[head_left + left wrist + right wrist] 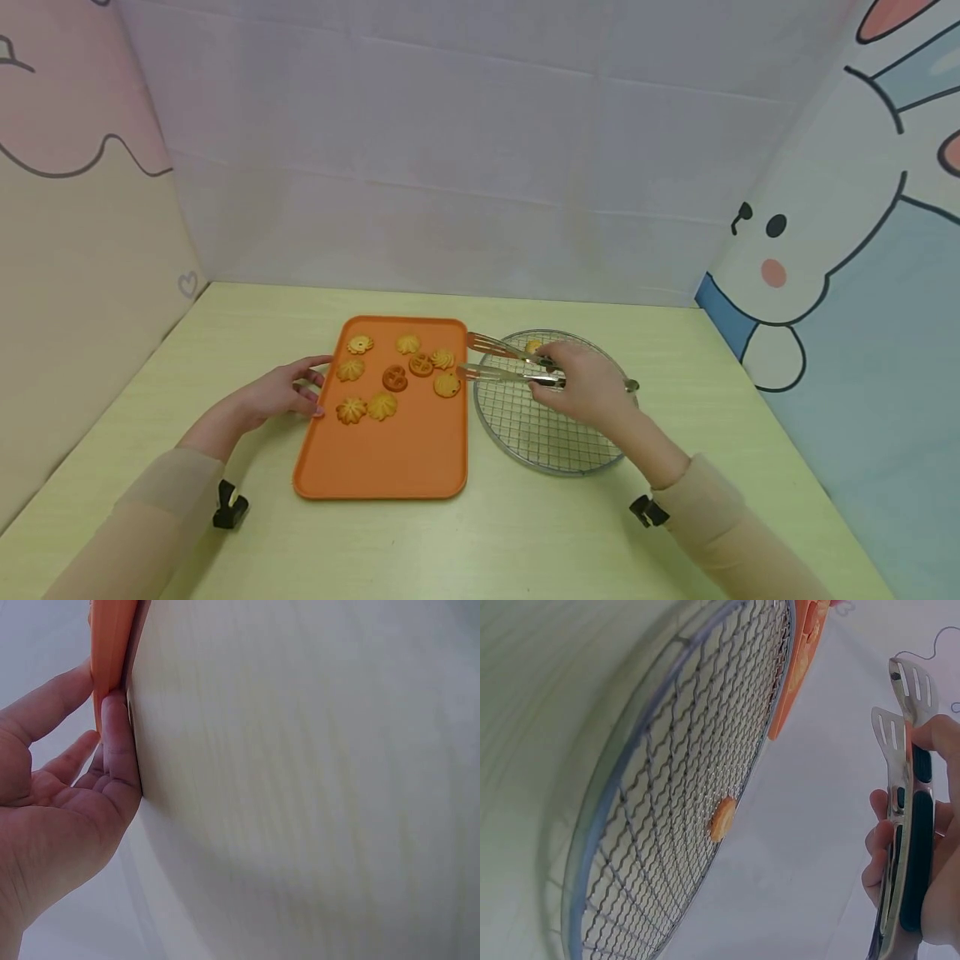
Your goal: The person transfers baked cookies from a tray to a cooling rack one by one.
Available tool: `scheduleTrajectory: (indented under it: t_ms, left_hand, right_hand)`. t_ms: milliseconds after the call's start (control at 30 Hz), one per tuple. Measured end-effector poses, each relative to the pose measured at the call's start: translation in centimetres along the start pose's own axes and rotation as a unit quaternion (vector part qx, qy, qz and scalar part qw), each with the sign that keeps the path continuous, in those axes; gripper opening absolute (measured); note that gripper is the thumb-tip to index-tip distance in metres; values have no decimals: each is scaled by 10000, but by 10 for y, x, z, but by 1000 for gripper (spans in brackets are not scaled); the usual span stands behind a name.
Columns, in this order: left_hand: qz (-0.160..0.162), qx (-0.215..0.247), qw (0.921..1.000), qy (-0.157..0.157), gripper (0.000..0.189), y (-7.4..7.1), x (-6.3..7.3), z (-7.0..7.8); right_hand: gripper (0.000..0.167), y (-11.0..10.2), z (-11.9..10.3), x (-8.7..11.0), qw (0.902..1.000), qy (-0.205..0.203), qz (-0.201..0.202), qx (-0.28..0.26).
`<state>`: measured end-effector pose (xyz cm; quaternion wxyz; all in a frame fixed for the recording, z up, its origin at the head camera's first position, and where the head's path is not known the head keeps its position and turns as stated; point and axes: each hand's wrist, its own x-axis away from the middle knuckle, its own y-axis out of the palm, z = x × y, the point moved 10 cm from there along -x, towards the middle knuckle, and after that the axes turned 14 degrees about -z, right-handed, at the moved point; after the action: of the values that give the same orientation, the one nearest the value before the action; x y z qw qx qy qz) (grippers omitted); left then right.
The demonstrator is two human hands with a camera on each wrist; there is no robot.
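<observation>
My left hand (281,390) is at the left edge of an orange tray (382,467). In the left wrist view its fingers (118,742) grip the tray's rim close to the tabletop. Several cookies lie on the tray, among them flower-shaped cookies (351,410) and brown pretzel-shaped cookies (395,378). My right hand (588,383) holds metal tongs (510,375) with slotted heads and dark grip pads. The tongs' arms stand apart with nothing between them, their tips by the tray's right edge. Below them is a round wire rack (551,433), bearing one cookie (722,819).
Tray and rack stand side by side on a pale wood-grain table (525,533). A plain light sheet (465,167) hangs behind it. Cartoon-printed panels (847,250) flank both sides. Black clips (228,505) sit at both sleeves.
</observation>
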<state>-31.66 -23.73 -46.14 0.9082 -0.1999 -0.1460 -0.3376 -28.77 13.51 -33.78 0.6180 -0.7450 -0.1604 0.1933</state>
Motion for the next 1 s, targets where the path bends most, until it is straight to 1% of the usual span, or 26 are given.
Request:
scheduleTrajectory:
  t_ms: [167, 367, 533, 633, 833, 1000]
  left_hand:
    - [-2, 47, 10000, 29, 91, 0, 0, 0]
    - [-76, 106, 9998, 178, 91, 0, 0, -1]
    - [-82, 121, 9997, 195, 90, 0, 0, -1]
    - [-65, 113, 9998, 167, 90, 0, 1, -1]
    - [-8, 54, 9999, 87, 90, -3, 0, -3]
    - [-34, 84, 9999, 91, 90, -2, 0, -3]
  right_hand:
    - [44, 7, -12, -4, 9995, -205, 37, 237]
    - [42, 16, -22, -10, 9975, -439, 117, 539]
    - [41, 21, -29, -15, 9950, -624, 194, 759]
    - [40, 24, -32, -19, 9939, -572, 46, 945]
    - [40, 32, -32, -28, 9922, -469, -320, 1111]
    - [40, 39, -31, -36, 9890, -435, -617, 1272]
